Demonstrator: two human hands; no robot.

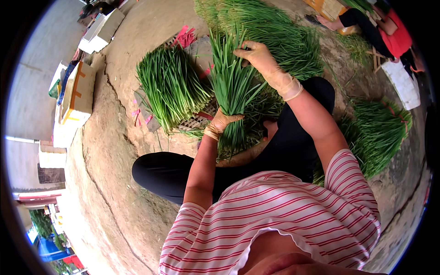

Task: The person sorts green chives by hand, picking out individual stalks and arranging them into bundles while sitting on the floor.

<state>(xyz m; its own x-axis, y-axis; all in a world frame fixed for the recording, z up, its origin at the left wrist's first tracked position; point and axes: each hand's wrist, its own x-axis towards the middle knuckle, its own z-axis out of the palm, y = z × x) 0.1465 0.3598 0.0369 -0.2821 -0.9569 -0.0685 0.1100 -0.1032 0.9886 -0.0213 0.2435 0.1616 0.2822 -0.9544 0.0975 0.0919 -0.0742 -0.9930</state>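
My left hand (pixel 221 123), in a pale thin glove, is wrapped round the lower part of a bunch of green chives (pixel 231 87). The bunch stands roughly upright in front of my crossed legs, its leaves fanning out above the grip. At the top right of the bunch, my right hand (pixel 261 57), gloved too, pinches at the leaf tips with bent fingers. Just left of the bunch lies a thick, evenly laid stack of chives (pixel 169 87), pale stem ends toward me. It rests on a low slatted crate (pixel 195 123), mostly covered.
A large heap of chives (pixel 275 36) spreads beyond my hands. Another tied pile (pixel 378 133) lies at my right. Pink-red strips (pixel 184 36) are beside the stack. White foam boxes (pixel 80 91) line the left wall. A person in red (pixel 398 34) sits at the far right.
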